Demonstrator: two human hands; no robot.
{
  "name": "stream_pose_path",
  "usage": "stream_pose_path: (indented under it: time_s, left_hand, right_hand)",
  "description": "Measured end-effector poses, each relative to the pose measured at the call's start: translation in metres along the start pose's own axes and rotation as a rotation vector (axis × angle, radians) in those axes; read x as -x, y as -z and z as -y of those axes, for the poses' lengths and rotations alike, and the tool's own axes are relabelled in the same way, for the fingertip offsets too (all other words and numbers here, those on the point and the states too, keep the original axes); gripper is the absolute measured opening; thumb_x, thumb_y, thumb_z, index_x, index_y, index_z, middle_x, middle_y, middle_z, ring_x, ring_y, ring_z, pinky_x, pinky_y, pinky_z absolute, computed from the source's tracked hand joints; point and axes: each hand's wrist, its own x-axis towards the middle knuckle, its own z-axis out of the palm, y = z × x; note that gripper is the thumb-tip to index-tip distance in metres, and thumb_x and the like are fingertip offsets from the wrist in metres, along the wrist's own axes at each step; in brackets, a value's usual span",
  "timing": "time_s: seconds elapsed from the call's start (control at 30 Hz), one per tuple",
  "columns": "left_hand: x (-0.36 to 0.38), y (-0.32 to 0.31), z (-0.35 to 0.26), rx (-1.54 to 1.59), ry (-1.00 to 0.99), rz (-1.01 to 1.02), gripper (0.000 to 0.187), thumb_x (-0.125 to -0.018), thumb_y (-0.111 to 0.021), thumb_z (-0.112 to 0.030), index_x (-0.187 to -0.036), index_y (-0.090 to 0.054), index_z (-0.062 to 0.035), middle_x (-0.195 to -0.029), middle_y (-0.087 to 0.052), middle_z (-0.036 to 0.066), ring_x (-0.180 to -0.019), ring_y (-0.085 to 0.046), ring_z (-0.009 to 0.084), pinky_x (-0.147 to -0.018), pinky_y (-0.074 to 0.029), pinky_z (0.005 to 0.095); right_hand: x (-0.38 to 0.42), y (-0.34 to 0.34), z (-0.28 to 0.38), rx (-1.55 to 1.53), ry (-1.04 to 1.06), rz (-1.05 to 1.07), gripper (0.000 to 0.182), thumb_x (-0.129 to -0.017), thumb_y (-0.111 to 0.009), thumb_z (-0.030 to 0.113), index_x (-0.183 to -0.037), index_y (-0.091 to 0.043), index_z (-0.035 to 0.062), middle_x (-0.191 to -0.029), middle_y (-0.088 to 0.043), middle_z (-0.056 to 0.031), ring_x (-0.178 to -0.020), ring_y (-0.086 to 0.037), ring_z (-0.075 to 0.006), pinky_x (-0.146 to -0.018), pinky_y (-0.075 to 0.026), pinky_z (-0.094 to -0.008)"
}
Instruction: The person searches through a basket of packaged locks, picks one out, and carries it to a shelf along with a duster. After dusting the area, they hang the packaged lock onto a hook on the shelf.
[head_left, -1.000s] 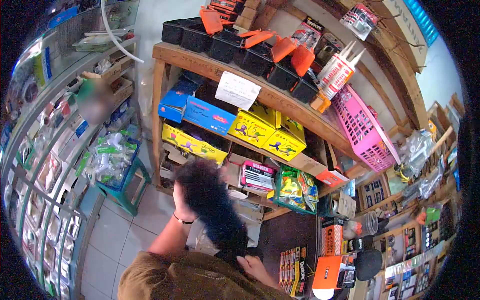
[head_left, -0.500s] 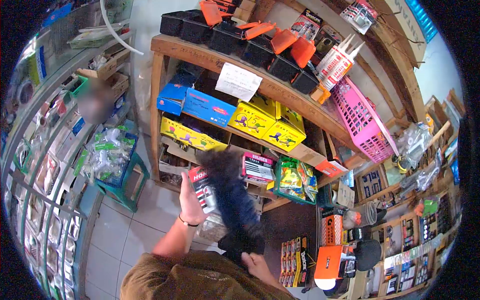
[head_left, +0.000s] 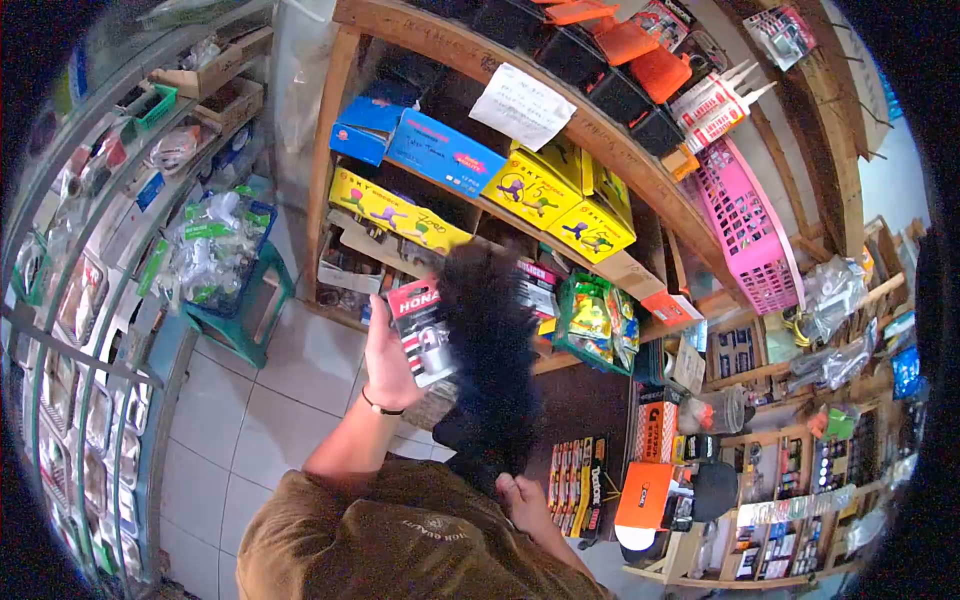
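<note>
Just left of the frame's centre, grasping the flat red-and-white card pack [head_left: 427, 335] by its left edge in the left hand [head_left: 392, 370], and, lower down, clenching the long black fluffy duster [head_left: 490, 350] in the right hand [head_left: 523, 499], ideally keeping pack steady and strokes light.

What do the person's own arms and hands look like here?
Neither hand wears a glove. The left hand has a thin dark band around its wrist; none shows on the right hand. The short left sleeve belongs to a brown shirt with small pale lettering.
</note>
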Motion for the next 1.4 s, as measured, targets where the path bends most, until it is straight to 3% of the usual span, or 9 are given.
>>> stream_pose_path:
  time_s: [0.23,0.4,0.53,0.57,0.77,0.8,1.03,1.13,1.4]
  left_hand:
    - [0.002,0.021,0.007,0.257,0.064,0.067,0.061,-0.082,-0.035,-0.055,-0.121,-0.04,-0.0084,-0.122,-0.043,0.018,-0.111,-0.042,0.0355,-0.087,-0.032,0.0598]
    - [-0.01,0.001,0.009,0.02,0.207,-0.162,0.064,-0.08,-0.034,-0.06,-0.117,-0.045,-0.0089,-0.101,-0.058,0.011,-0.089,-0.058,0.023,-0.08,-0.047,0.0384]
    - [-0.007,0.012,0.006,0.271,0.115,0.245,0.074,-0.076,-0.032,-0.067,-0.123,-0.039,-0.0098,-0.117,-0.047,0.016,-0.109,-0.047,0.0215,-0.094,-0.036,0.0377]
    - [-0.005,0.0,0.015,-0.021,-0.005,-0.246,0.077,-0.074,-0.034,-0.068,-0.123,-0.038,-0.0079,-0.12,-0.045,0.018,-0.109,-0.046,0.0264,-0.093,-0.036,0.0422]
    - [0.002,0.037,0.018,0.386,0.085,0.282,0.074,-0.078,-0.03,-0.064,-0.127,-0.033,-0.0094,-0.123,-0.041,0.02,-0.11,-0.043,0.0331,-0.093,-0.033,0.0481]
    - [0.002,-0.005,0.021,-0.049,-0.02,-0.189,0.076,-0.077,-0.028,-0.066,-0.126,-0.034,-0.0093,-0.121,-0.044,0.019,-0.109,-0.045,0.0315,-0.094,-0.034,0.0439]
    - [0.021,-0.019,0.042,0.048,0.053,0.15,0.074,-0.076,-0.032,-0.066,-0.123,-0.038,-0.0087,-0.12,-0.044,0.017,-0.11,-0.043,0.0325,-0.09,-0.035,0.0504]
    - [0.025,-0.027,0.067,-0.151,0.023,-0.116,0.066,-0.081,-0.03,-0.06,-0.122,-0.039,-0.0095,-0.118,-0.046,0.017,-0.107,-0.045,0.0335,-0.088,-0.037,0.0497]
    - [0.068,-0.055,0.126,-0.133,0.128,0.063,0.065,-0.081,-0.031,-0.059,-0.123,-0.038,-0.0099,-0.126,-0.039,0.015,-0.113,-0.039,0.0355,-0.094,-0.03,0.051]
  right_hand:
    - [0.022,-0.005,0.0,-0.063,-0.064,-0.111,0.035,-0.086,-0.048,0.026,-0.062,-0.045,-0.0001,-0.052,-0.041,-0.018,-0.044,-0.04,-0.0295,-0.044,-0.033,-0.038]
    - [0.029,-0.006,0.0,0.027,0.034,-0.048,0.036,-0.086,-0.048,0.025,-0.061,-0.045,-0.0012,-0.052,-0.041,-0.0181,-0.045,-0.04,-0.0272,-0.045,-0.033,-0.0369]
    - [0.025,-0.001,0.005,-0.02,-0.106,-0.042,0.037,-0.085,-0.049,0.026,-0.062,-0.046,-0.002,-0.052,-0.041,-0.0186,-0.045,-0.038,-0.0273,-0.045,-0.032,-0.0377]
    - [0.023,0.001,0.007,0.023,-0.086,0.008,0.037,-0.085,-0.05,0.027,-0.062,-0.046,-0.0021,-0.052,-0.041,-0.0186,-0.044,-0.037,-0.0268,-0.044,-0.032,-0.0376]
    - [0.019,0.017,0.008,-0.035,-0.131,-0.021,0.031,-0.086,-0.045,0.027,-0.073,-0.057,0.0011,-0.057,-0.049,-0.0201,-0.054,-0.053,-0.0342,-0.051,-0.041,-0.0392]
    - [0.021,0.018,0.007,0.069,-0.053,0.049,0.03,-0.086,-0.045,0.027,-0.074,-0.057,0.0017,-0.059,-0.051,-0.0197,-0.055,-0.053,-0.0345,-0.051,-0.042,-0.0384]
    - [0.035,0.022,-0.037,-0.134,-0.11,-0.028,0.033,-0.086,-0.044,0.03,-0.071,-0.054,0.0022,-0.061,-0.052,-0.0222,-0.059,-0.054,-0.0384,-0.056,-0.043,-0.0442]
    - [0.059,0.016,-0.049,0.125,0.281,0.008,0.04,-0.085,-0.045,0.035,-0.068,-0.053,0.0,-0.058,-0.052,-0.02,-0.055,-0.054,-0.0342,-0.054,-0.043,-0.0408]
    - [0.135,0.016,-0.074,-0.07,0.192,-0.128,0.038,-0.085,-0.05,0.028,-0.059,-0.05,-0.0003,-0.046,-0.046,-0.0044,-0.041,-0.043,-0.0113,-0.04,-0.034,-0.0285]
